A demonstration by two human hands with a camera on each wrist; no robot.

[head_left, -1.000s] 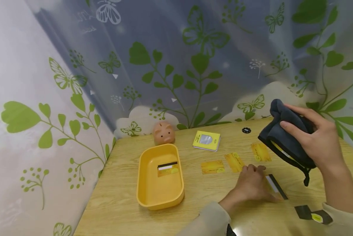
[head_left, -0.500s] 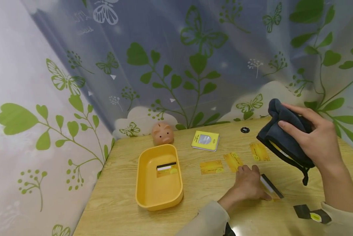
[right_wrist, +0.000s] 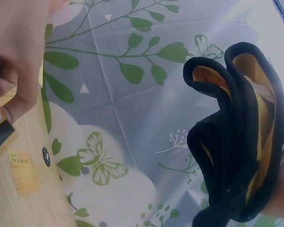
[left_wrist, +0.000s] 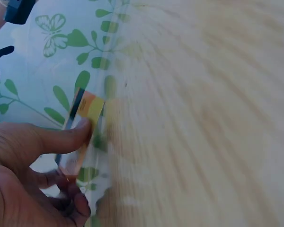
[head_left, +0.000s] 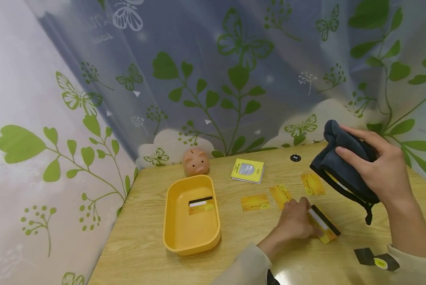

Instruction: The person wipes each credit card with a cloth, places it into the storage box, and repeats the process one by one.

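Note:
My left hand (head_left: 295, 221) pinches an orange card (head_left: 324, 225) with a dark stripe along one edge, its striped side facing up. In the left wrist view the thumb lies across the card (left_wrist: 93, 109), which is lifted and tilted. My right hand (head_left: 385, 168) grips a folded dark-blue cloth pouch (head_left: 349, 164) up above the table, fingers round its outer side. A black cord hangs from the pouch's lower end. Seen from the right wrist, the pouch (right_wrist: 241, 118) has layered folds and a tan-yellow lining. The left palm is hidden in the head view.
Orange cards (head_left: 254, 202) lie flat beyond the left hand. A yellow tray (head_left: 218, 233) holding one striped card stands left, with a pink piggy bank (head_left: 196, 161) behind it. Further back are a yellow booklet (head_left: 247, 170) and a black chip (head_left: 295, 158). A black piece (head_left: 365, 255) lies front right.
The left hand has shifted slightly left and raised the striped card off the table. The right hand and the pouch stay nearly in place.

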